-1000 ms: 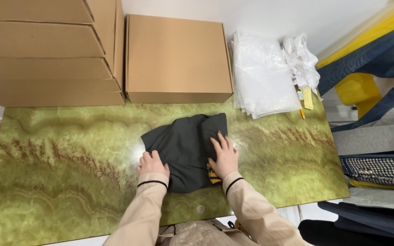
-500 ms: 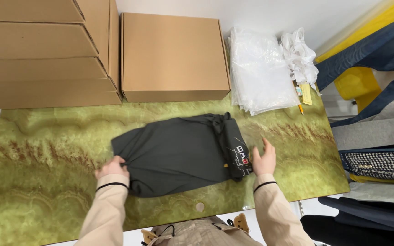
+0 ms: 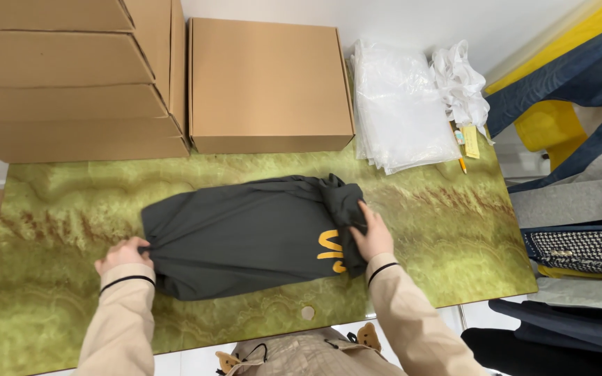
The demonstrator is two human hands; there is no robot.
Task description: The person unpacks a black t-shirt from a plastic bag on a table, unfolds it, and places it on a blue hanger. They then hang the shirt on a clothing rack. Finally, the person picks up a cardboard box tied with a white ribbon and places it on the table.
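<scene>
A dark grey garment with a yellow print lies spread lengthwise on the green marbled table. My left hand grips the garment's left edge, fingers curled around the cloth. My right hand holds the bunched right end beside the yellow print. Both sleeves are beige, with a black band at each wrist.
Stacked cardboard boxes stand at the back left, with a single flat box beside them. A pile of clear plastic bags lies at the back right. Clothes hang or lie past the table's right edge.
The garment was a small folded square under both hands; now it is pulled open into a long shape. My hands have moved apart to its two ends, and the yellow print shows.
</scene>
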